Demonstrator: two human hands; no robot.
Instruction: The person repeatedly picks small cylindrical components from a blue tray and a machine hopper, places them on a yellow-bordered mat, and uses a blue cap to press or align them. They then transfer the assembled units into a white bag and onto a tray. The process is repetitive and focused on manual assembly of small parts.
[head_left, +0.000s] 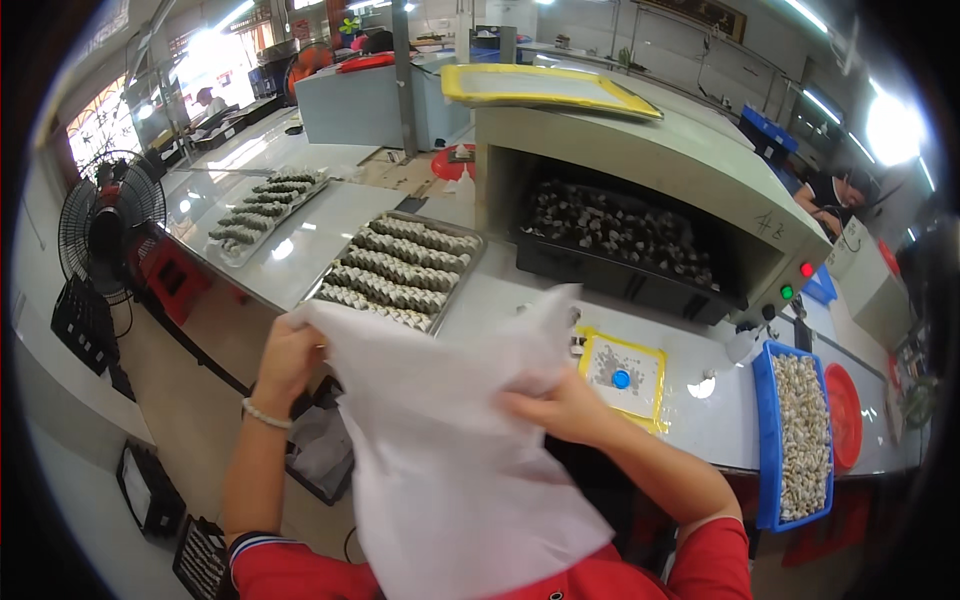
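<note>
A large sheet of thin white paper point(450, 430) hangs in front of me, held up between both hands. My left hand point(288, 358) pinches its upper left corner. My right hand point(560, 405) grips the sheet at its right side, with part of it bunched above the fingers. Just beyond the paper lies a metal tray point(462, 280) with several rows of small pale and dark pieces. To the right of the sheet, a yellow-framed white board point(648, 383) carries a round blue piece point(621, 379) and scattered dark bits.
A beige cabinet point(640, 130) holds a black bin point(620, 280) of dark pieces. On the right stand a blue crate point(768, 440) of pale pieces and a red basin point(845, 415). Another filled tray point(262, 215) lies further left, near a standing fan point(110, 215). A person point(838, 195) sits at far right.
</note>
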